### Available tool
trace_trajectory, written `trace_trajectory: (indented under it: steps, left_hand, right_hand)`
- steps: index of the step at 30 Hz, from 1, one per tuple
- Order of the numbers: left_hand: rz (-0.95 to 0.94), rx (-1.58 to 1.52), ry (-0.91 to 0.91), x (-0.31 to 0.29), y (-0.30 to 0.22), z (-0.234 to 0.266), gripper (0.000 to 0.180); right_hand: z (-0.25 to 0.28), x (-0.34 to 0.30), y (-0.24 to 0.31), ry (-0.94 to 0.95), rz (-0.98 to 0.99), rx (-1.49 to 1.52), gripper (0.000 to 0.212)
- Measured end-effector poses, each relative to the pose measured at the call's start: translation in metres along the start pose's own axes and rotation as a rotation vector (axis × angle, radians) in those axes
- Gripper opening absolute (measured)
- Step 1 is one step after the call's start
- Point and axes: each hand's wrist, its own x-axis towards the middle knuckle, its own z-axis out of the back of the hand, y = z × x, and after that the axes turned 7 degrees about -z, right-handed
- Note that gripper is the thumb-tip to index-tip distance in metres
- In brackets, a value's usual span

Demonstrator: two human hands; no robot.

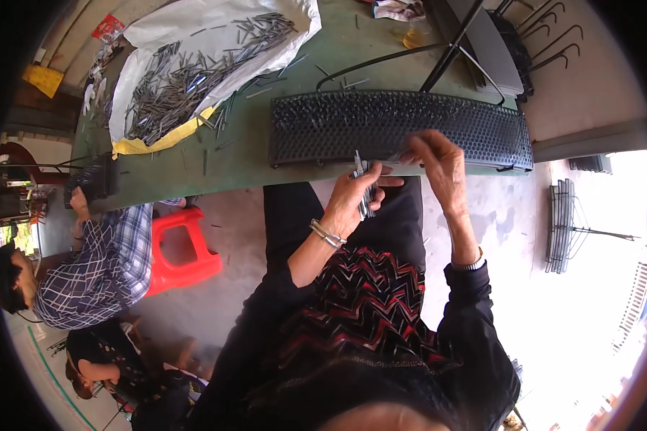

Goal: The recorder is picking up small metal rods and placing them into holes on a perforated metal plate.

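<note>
My left hand [352,194] is closed round a bundle of thin grey metal strips [364,190], held just off the table's near edge. Above it and to the right, my right hand [438,159] hovers at the front of a black perforated rack [323,129], its fingertips drawn together. Motion smears those fingertips, and whatever they pinch cannot be made out. The rack lies along the near edge of the table, its face covered with rows of small holes. Many strips seem to stand in its far part. A dark rod handle [449,61] rises from its back.
Loose metal strips [194,82] fill an opened white sack [133,86] on the green table [251,147]; several lie scattered beside it. A glove [399,10] is at the far edge. A person in a checked shirt [86,280] works at left by a red stool [187,255]. Another rack [561,226] stands right.
</note>
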Motion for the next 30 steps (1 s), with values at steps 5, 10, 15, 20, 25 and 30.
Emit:
trace_trajectory:
  steps: [5,10,15,20,25,30]
  left_hand:
    - [0.022,-0.147,0.006,0.011,0.003,-0.004,0.035]
    - [0.070,-0.244,0.053,0.015,0.004,-0.006,0.031]
    - [0.089,-0.388,0.052,0.014,0.004,-0.011,0.030]
    - [0.082,-0.429,0.067,0.013,0.008,-0.010,0.031]
    - [0.108,-0.389,0.091,0.011,0.007,-0.011,0.035]
    - [0.074,-0.395,0.075,0.012,0.011,-0.012,0.035]
  right_hand:
    - [-0.007,0.029,0.004,-0.246,0.132,-0.135,0.014]
    - [-0.007,0.047,0.004,-0.232,0.245,-0.397,0.013]
    - [-0.008,0.057,0.003,-0.212,0.270,-0.439,0.014]
    - [-0.008,0.057,0.007,-0.171,0.290,-0.444,0.014]
    - [-0.003,0.060,0.006,-0.136,0.290,-0.488,0.015]
    - [-0.001,0.064,-0.006,-0.148,0.466,-0.622,0.017]
